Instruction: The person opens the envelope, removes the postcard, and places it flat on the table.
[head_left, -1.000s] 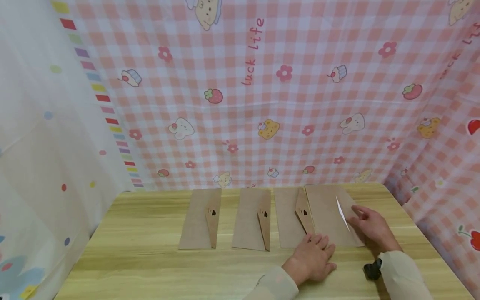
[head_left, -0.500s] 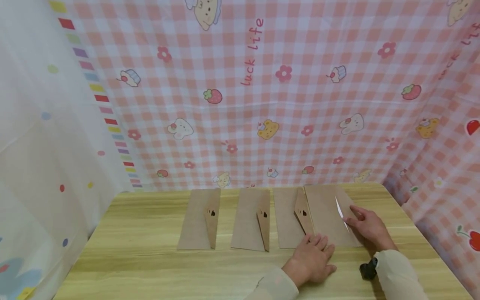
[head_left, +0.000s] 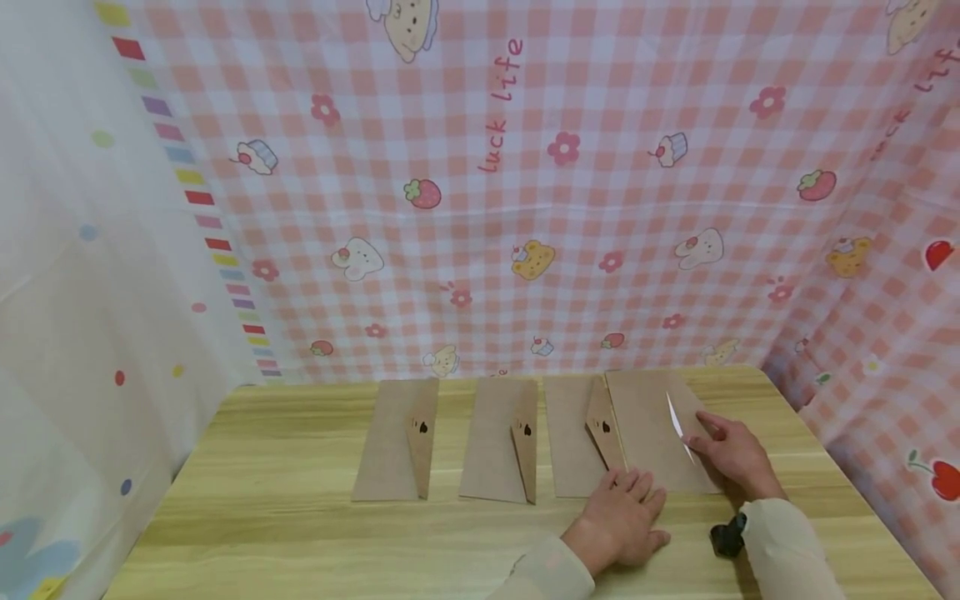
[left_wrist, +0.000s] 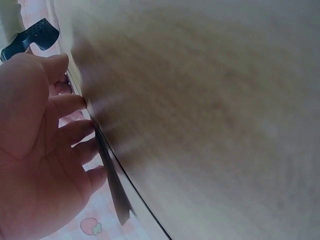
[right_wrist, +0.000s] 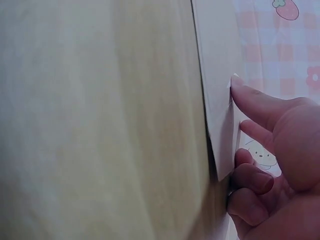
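Note:
Brown paper envelopes lie in a row on the table. My left hand (head_left: 618, 517) rests palm down with fingers extended, its fingertips on the near edges of the third envelope (head_left: 570, 442) and the rightmost envelope (head_left: 641, 425). In the left wrist view, the left fingertips (left_wrist: 75, 105) touch the edge of the paper. My right hand (head_left: 738, 454) pinches the rightmost envelope at its right-side flap, thumb by a white slit (head_left: 677, 418) along the fold. In the right wrist view, the thumb (right_wrist: 260, 105) presses the flap edge while the other fingers curl beside it.
To the left lie two more envelopes, the leftmost envelope (head_left: 390, 442) and the second envelope (head_left: 491, 442), each with a pointed flap bearing a dark mark. A black wrist camera (head_left: 727, 537) sits by the right cuff. A pink checked cloth (head_left: 465, 225) hangs behind the wooden table (head_left: 300, 533).
The right thumb has shifted slightly left, to the white slit on the rightmost envelope. The left hand stays in place. The head view has drifted a little.

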